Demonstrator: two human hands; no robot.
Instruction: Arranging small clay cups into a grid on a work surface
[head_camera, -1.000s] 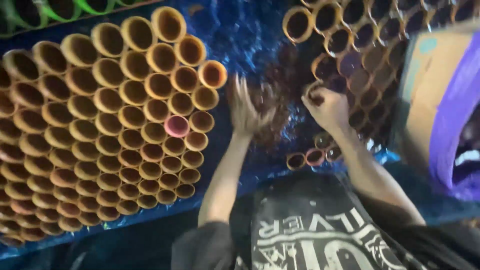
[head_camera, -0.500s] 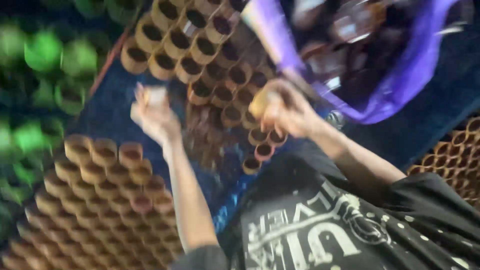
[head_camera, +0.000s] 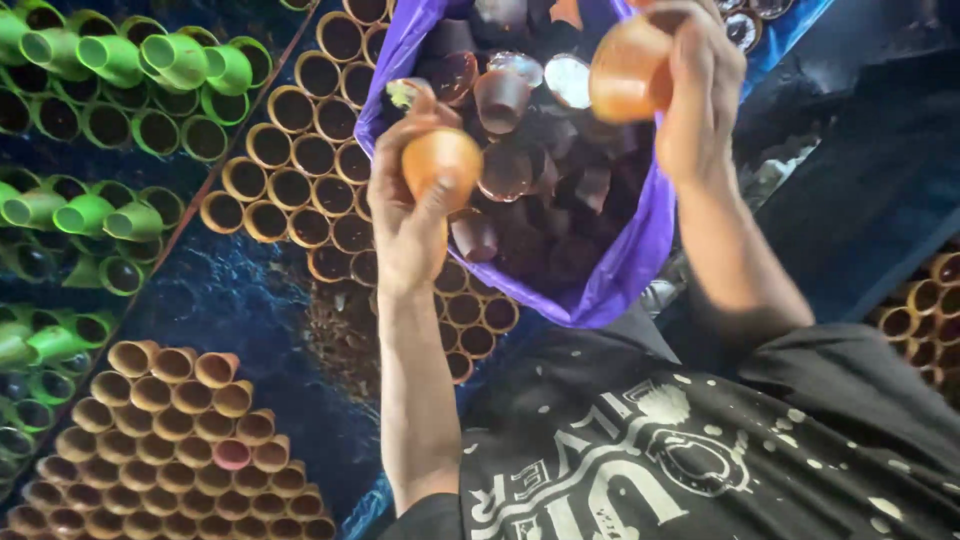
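at the centre of the frame the person's left hand (head_camera: 415, 215) is clenched around a small orange plastic cup (head_camera: 442, 162), its rounded base turned toward the camera. toward the upper right, the right hand (head_camera: 700, 95) grasps a second orange plastic cup (head_camera: 628, 72), blurred, with fingers wrapped over its side. both cups are held over the open mouth of a purple plastic bag (head_camera: 625, 270), which is full of dark brown cups (head_camera: 500, 98) lying at all angles, some with pale rims or insides showing.

left of the bag, upper centre, lie rows of tan cylindrical cups with dark open mouths (head_camera: 300, 165), packed side by side on a blue sheet (head_camera: 220, 300). another block of the same tan cups (head_camera: 170, 450) fills the lower left, with one pink cup (head_camera: 231, 453) among them. along the left edge sit green cups (head_camera: 150, 55), some upright and some tipped over. more tan cups show at the right edge (head_camera: 915, 315).

by the look of it, the step in hand is lifting cups from the bag, one in each hand. a next move would call for keeping both grips firm and clearing the bag's rim, since the nearest tan rows lie just beside the left hand.
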